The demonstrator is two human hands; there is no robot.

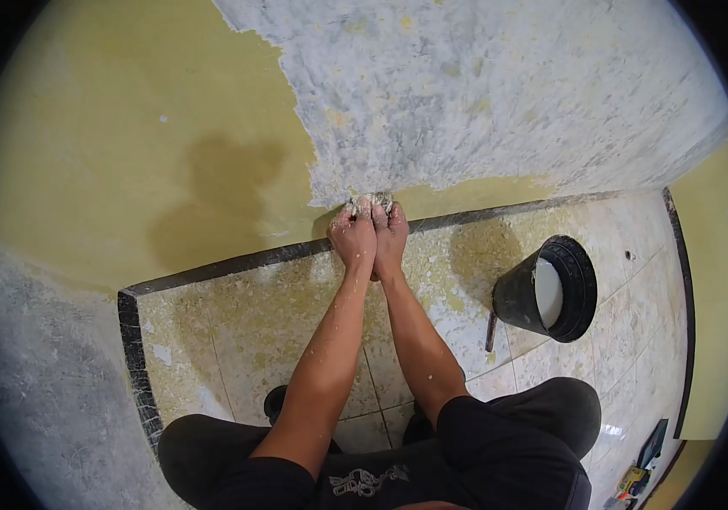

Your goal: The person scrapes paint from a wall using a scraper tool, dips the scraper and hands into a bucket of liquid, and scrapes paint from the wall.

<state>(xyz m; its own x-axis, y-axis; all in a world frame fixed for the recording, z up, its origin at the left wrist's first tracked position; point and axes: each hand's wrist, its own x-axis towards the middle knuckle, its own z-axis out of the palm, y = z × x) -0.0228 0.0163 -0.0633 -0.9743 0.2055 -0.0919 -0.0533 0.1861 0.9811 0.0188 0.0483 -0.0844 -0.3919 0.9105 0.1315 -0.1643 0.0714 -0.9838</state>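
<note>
My left hand (353,240) and my right hand (390,237) are pressed together low against the wall, both closed around a scraper (369,205). Its front end is crusted with pale paint flakes, and the fingers cover most of the rest. The tool meets the wall at the lower edge of a stripped grey-white patch (398,102). Yellow-green paint (151,110) still coats the wall to the left and in a thin strip below that patch.
A black bucket (513,293) holding whitish liquid stands on the tiled floor at right, a stick-like handle (490,333) beside it. Paint flakes (270,323) litter the tiles. Dark skirting (236,263) runs along the wall's base. Some tools (636,478) lie at lower right.
</note>
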